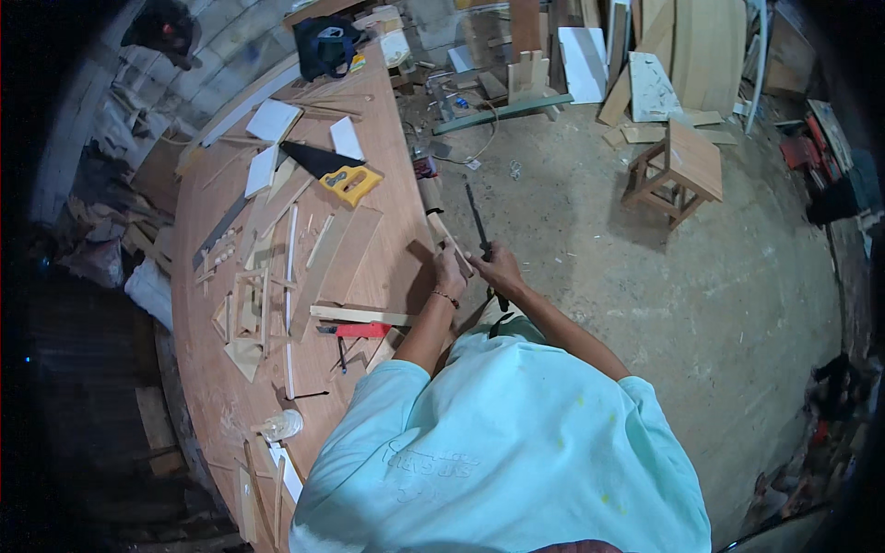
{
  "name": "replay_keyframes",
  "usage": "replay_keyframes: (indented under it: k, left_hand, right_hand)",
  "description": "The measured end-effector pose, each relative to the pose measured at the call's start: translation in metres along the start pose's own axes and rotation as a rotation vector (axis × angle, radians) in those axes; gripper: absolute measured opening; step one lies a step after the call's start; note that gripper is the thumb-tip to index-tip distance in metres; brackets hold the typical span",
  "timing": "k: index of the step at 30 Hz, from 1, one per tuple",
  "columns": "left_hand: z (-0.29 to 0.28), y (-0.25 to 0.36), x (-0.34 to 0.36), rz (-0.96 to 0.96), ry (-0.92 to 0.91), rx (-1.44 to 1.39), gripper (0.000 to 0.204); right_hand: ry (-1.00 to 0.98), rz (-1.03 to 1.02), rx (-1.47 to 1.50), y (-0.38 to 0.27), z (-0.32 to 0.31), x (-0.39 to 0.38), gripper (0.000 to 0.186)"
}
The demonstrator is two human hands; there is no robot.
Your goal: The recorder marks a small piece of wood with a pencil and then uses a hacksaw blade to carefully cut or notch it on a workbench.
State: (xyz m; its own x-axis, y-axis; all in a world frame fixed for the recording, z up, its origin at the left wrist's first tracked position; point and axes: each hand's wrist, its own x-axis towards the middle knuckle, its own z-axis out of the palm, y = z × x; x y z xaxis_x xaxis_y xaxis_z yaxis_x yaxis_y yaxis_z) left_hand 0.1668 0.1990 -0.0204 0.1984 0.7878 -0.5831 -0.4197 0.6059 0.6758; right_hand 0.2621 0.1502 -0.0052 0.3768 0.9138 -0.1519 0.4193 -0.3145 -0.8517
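Note:
My left hand (449, 274) is closed round a slim, pale wooden piece (440, 227) beside the table's right edge. A dark curved part shows at the far end of this piece; I cannot tell whether it belongs to it. My right hand (499, 268) grips a long, narrow dark tool (476, 211), like a file or thin blade, that points away from me. Its black lower end (502, 302) shows below the hand. Both hands are close together in front of my body, and the near end of the wooden piece lies between them.
On the wooden table (203, 369) lie a handsaw (352, 184) with a yellow handle, a red tool (359, 329), wood strips, a small wooden frame (249, 309) and a clear jar (284, 425). A wooden stool (691, 161) stands on the floor at right; boards lean behind it.

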Motion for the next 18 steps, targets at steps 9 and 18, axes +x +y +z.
replay_keyframes:
  k: [9,18]
  left_hand:
    - [-0.008,-0.002,0.004,-0.008,0.078,-0.009,0.014]
    - [-0.004,0.000,-0.009,0.133,-0.114,-0.156,0.009]
  right_hand:
    - [-0.197,0.159,0.275,-0.001,-0.009,-0.005,0.054]
    - [-0.115,0.233,0.554,-0.001,-0.018,0.006,0.027]
